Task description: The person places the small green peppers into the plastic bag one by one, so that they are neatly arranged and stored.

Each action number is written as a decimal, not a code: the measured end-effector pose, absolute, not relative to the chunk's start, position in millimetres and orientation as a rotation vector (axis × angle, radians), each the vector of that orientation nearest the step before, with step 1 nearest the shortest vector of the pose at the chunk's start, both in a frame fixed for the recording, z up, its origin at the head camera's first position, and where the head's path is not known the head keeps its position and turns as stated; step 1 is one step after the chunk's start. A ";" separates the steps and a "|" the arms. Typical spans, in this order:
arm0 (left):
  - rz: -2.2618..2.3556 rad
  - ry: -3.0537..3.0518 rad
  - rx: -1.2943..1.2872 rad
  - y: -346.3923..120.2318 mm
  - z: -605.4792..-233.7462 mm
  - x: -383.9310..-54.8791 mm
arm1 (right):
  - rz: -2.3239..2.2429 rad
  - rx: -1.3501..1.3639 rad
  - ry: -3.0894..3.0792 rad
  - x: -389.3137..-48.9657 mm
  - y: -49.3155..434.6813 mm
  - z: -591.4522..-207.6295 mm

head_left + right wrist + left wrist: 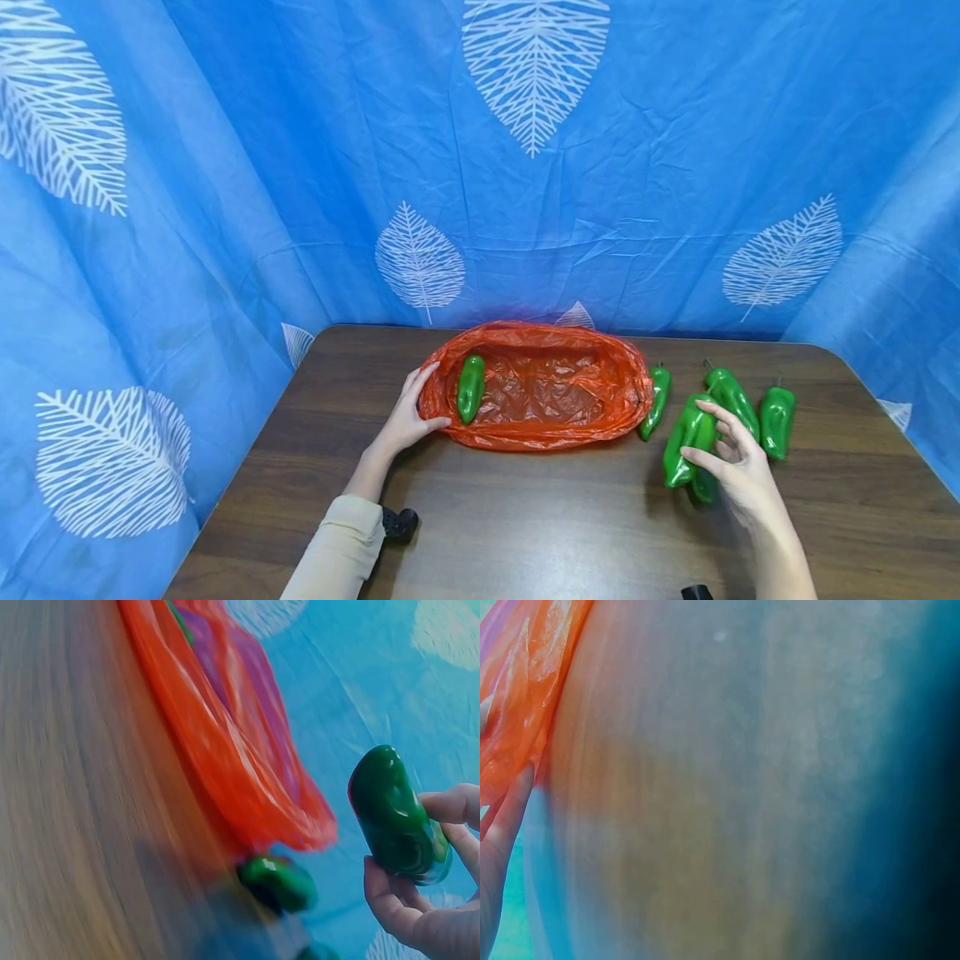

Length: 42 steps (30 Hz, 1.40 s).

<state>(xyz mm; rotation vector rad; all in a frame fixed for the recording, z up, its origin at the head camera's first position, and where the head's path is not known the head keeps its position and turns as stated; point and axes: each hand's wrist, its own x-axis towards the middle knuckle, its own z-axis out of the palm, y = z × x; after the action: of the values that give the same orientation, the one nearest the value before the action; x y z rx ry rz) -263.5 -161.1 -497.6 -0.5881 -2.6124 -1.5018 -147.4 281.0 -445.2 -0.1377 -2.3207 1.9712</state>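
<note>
Beige sleeve (337, 537) at seven o'clock; left hand (405, 421) grips the red bag (540, 437) at its nine-o'clock end; right hand (742, 477), at four o'clock, pinches a green pepper (682, 433)

The bare right hand (439, 924) pinches a glossy, elongated green pepper (386, 806) before a blue, white-patterned cloth (337, 697), near an open, translucent red plastic bag (210, 750) on a brown wood-grain table (67, 795), with another shiny green pepper (276, 882) just beside the bag.

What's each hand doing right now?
Left hand: open, thumb and fingers spread against the red bag's left end.
Right hand: closed, holding a green pepper between thumb and fingers.
</note>
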 end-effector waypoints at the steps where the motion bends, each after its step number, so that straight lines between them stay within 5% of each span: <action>1: -1.501 -2.611 -0.588 -161.0 -497.4 -263.4 | 1.935 -0.146 -2.374 -149.2 276.7 -443.8; 27: -1.509 -2.609 -0.576 -159.9 -497.7 -262.3 | 2.230 0.212 -2.287 -193.3 188.9 -451.8; 42: -1.571 -2.615 -0.576 -151.9 -463.7 -244.5 | 2.510 0.162 -2.213 -224.0 144.6 -457.1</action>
<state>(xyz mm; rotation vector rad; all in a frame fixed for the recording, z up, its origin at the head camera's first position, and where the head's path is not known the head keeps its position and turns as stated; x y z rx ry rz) -244.5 -151.9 -463.7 -0.5759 -2.6148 -1.5708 -224.0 144.6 -457.1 0.1618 -2.2129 2.5100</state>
